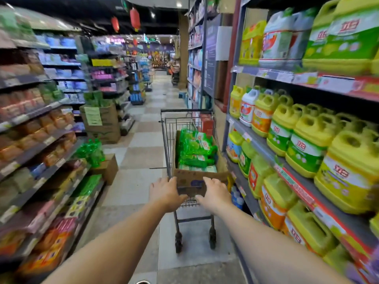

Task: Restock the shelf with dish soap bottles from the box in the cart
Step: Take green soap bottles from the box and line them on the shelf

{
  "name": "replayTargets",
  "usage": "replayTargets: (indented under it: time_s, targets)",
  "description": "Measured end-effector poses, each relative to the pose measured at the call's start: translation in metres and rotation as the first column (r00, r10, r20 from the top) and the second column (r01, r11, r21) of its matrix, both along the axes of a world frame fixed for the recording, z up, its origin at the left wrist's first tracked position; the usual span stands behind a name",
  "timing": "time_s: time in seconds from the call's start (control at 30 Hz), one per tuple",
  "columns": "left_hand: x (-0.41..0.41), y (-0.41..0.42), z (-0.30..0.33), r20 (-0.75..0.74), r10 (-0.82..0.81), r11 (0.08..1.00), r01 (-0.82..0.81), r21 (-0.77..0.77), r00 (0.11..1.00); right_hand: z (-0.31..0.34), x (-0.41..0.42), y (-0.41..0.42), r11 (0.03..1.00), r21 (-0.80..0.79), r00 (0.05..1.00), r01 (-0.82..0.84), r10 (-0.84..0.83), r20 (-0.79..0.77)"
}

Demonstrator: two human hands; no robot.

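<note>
Hands (pixel 166 191) (pixel 215 193) on cart (pixel 166 140) handle

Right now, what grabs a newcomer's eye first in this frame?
The wall of yellow dish soap jugs filling the shelves on the right. Next, the cart mid-aisle, its cardboard box full of green packs. Both hands, left hand and right hand, grip its near end.

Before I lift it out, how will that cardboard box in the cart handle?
The cardboard box looks packed with green bottles, so probably heavy. Its open top may let the walls flex. Both hands, left and right, are at its near end, so lifting from underneath seems wise.
</note>
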State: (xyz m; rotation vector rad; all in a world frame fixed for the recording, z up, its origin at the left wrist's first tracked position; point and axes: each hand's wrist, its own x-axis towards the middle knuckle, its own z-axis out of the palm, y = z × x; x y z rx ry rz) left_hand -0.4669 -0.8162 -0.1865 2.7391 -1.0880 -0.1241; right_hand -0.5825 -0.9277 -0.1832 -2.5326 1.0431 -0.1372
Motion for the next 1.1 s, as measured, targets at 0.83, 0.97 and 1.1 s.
replayTargets:
  time_s: [0.83, 0.97, 1.1]
  targets:
    - [0.341, -0.243, -0.037, -0.138, -0.123, 0.992, 0.125, 0.008, 0.983, -0.036, 0.3, -0.249, 0.974, 0.116, 0.979, 0.194, -0.186, -0.082]
    - [0.4, -0.283, -0.046, -0.172, -0.163, 0.985, 0.17, 0.025, 0.972, -0.047, 0.336, -0.282, 0.944, 0.162, 0.957, 0.286, -0.274, -0.09]
    - [0.425, -0.325, -0.067, -0.243, -0.191, 0.978, 0.205, 0.031, 0.951, -0.063, 0.353, -0.315, 0.921, 0.193, 0.94, 0.338, -0.318, -0.125]
